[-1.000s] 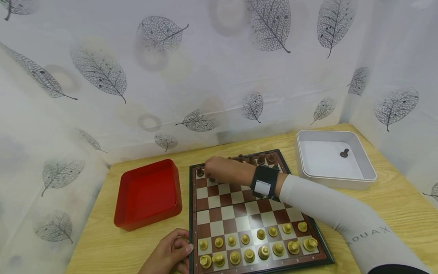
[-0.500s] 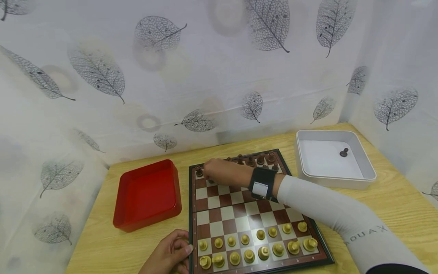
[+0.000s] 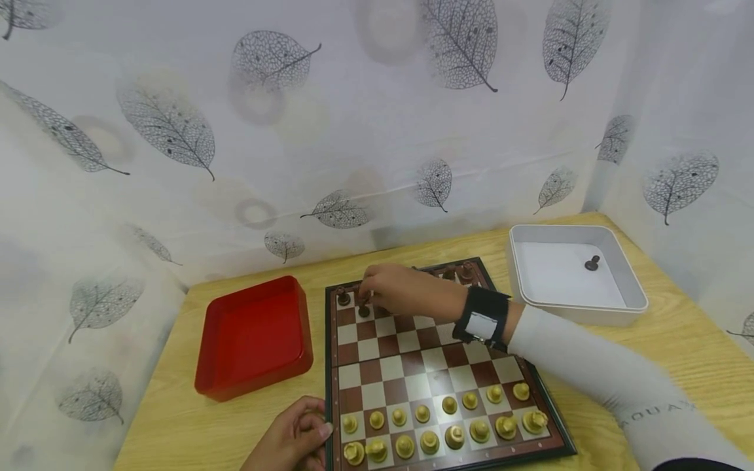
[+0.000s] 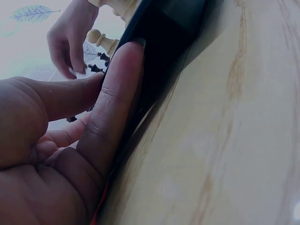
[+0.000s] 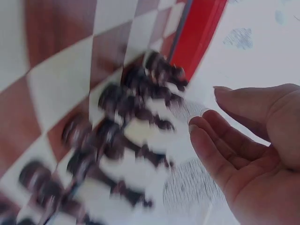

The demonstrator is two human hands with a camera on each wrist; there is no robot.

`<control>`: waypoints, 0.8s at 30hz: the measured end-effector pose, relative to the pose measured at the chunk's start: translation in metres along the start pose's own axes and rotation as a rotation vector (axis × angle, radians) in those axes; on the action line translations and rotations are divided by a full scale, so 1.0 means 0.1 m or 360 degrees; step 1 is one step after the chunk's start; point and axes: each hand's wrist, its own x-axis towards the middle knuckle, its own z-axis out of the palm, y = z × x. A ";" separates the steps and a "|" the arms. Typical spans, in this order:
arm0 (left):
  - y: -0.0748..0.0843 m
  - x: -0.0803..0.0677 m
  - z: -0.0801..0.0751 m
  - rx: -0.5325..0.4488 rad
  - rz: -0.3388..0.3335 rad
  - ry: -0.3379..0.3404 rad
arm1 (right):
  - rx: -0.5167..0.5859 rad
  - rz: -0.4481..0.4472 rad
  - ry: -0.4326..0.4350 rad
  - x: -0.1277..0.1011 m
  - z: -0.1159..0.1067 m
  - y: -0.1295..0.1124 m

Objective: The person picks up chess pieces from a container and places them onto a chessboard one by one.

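Observation:
A chessboard [image 3: 377,369] lies on the table, its near rows filled with gold chess pieces [image 3: 454,435]. My left hand [image 3: 288,435] pinches the board's left edge, thumb on top and a finger below, as the left wrist view shows. Over the far rows hovers my right hand [image 3: 406,288], thumb and fingers apart with nothing between them in the right wrist view. It is just right of a dark pawn [image 3: 364,311] and a dark rook [image 3: 343,299] at the far left corner. It hides part of the dark pieces [image 5: 143,115], which stand in blurred rows in the right wrist view.
A red tray [image 3: 253,337] stands left of the board. To the right is a white box [image 3: 580,306] with one dark pawn [image 3: 592,263] lying in it. A leaf-patterned white curtain [image 3: 377,131] hangs behind the wooden table [image 3: 159,418].
My right hand has drawn back a little to the right, with its fingers now apart, and the dark pawn at the far left shows fully. My left hand stays on the board's edge.

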 end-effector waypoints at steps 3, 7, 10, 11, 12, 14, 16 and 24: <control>0.00 0.00 0.00 -0.0006 -0.0006 0.0002 | 0.0041 0.0072 0.0103 -0.20 -0.16 0.09; 0.02 0.00 0.00 -0.0009 -0.0002 -0.0014 | 0.0031 0.0173 0.0241 -0.47 -0.39 0.28; 0.02 -0.01 0.00 -0.0015 -0.0004 -0.0016 | -0.0015 0.0264 0.0325 -0.67 -0.56 0.42; 0.03 -0.01 0.00 -0.0016 -0.0010 -0.0011 | -0.0036 0.0297 0.0348 -0.74 -0.61 0.46; 0.03 -0.02 0.01 -0.0016 -0.0015 -0.0005 | -0.0062 0.0322 0.0376 -0.81 -0.65 0.50; 0.04 -0.02 0.01 -0.0012 -0.0025 0.0008 | -0.0090 0.0364 0.0439 -0.96 -0.73 0.58; 0.05 -0.02 0.02 -0.0010 -0.0031 0.0021 | -0.0109 0.0397 0.0500 -1.09 -0.80 0.64; 0.05 -0.02 0.03 -0.0014 -0.0034 0.0032 | -0.0180 0.0530 0.0579 -1.53 -0.91 0.91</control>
